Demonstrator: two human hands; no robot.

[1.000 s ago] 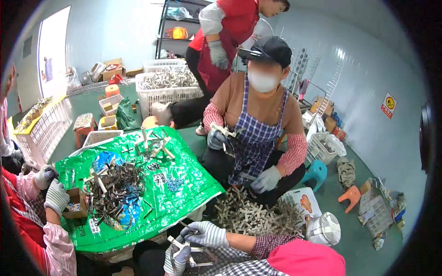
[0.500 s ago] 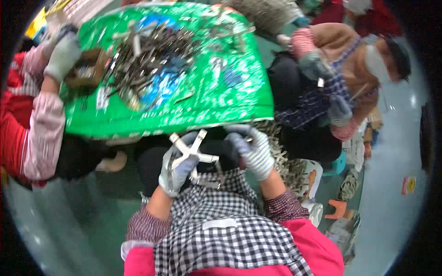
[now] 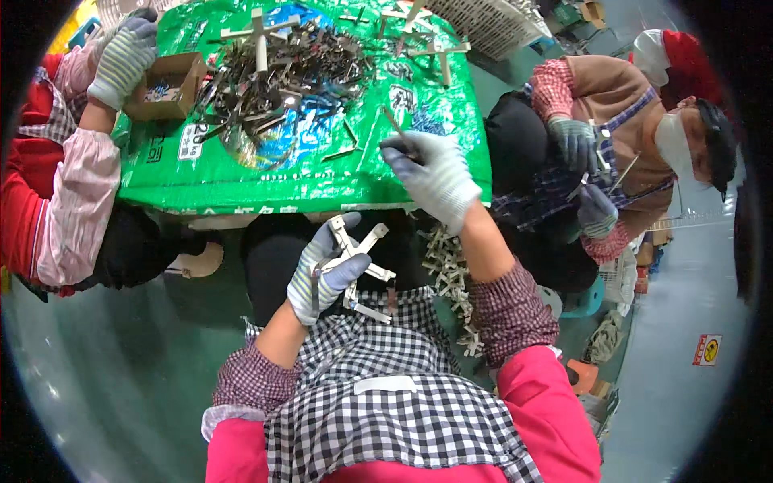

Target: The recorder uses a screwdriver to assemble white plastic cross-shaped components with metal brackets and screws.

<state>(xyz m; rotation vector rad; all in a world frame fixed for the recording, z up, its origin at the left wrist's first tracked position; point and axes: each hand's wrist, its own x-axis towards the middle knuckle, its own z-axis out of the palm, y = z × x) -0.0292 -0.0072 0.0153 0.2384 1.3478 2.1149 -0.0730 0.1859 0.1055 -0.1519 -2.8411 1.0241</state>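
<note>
My left hand point(image 3: 318, 278) is closed around a white cross-shaped plastic piece point(image 3: 352, 251) above my lap. Thin metal strips hang from its arms. Raised over the near right part of the green-covered table point(image 3: 306, 197), my right hand point(image 3: 439, 173) pinches a thin dark stick-like piece point(image 3: 393, 122); whether it is a metal strip or a tool, I cannot tell. Beyond it, a heap of dark metal strips point(image 3: 282, 88) covers the middle of the table. One white cross point(image 3: 260, 48) lies on that heap, and another cross point(image 3: 440, 56) lies at the far right.
An open cardboard box point(image 3: 165, 97) with small parts stands at the table's left. A person in red sleeves point(image 3: 76, 201) works there; another in a checked apron point(image 3: 596, 161) handles a white piece at right. Several white crosses point(image 3: 451, 282) are piled beside my right leg.
My right hand has moved up from near my lap to over the table, with a thin dark piece in its fingers. My left hand still holds the cross, slightly lower and further right.
</note>
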